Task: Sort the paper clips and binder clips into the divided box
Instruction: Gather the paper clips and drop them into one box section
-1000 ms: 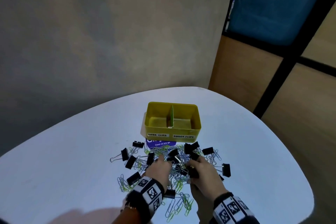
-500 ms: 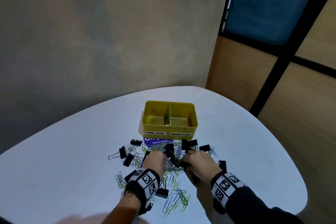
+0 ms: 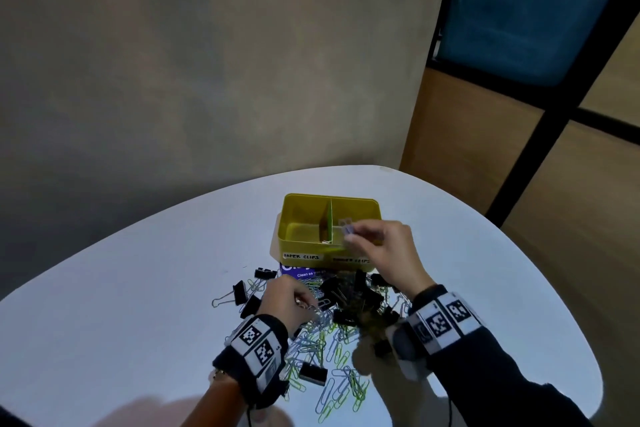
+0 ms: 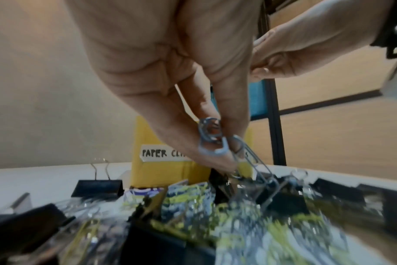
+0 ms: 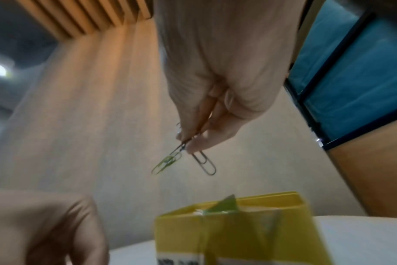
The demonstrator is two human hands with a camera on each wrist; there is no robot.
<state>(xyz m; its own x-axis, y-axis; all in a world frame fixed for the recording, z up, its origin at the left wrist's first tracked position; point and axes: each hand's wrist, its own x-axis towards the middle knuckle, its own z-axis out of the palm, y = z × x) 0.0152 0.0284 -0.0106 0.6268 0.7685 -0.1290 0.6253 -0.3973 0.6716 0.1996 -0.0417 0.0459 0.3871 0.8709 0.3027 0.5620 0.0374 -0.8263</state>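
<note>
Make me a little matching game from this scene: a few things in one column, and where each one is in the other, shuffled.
Things:
1. right hand
2. left hand
3. yellow box
4. purple card

Places:
A. partly tucked under the box's near edge
B. low in the clip pile, pinching a silver paper clip
C. raised over the box, holding paper clips
D. on the table beyond the pile, both compartments nearly empty

Pairs: 1-C, 2-B, 3-D, 4-A

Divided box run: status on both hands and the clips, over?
Right hand pinches paper clips above the yellow divided box. Left hand pinches paper clips at the pile. Box nearly empty, path clear.
</note>
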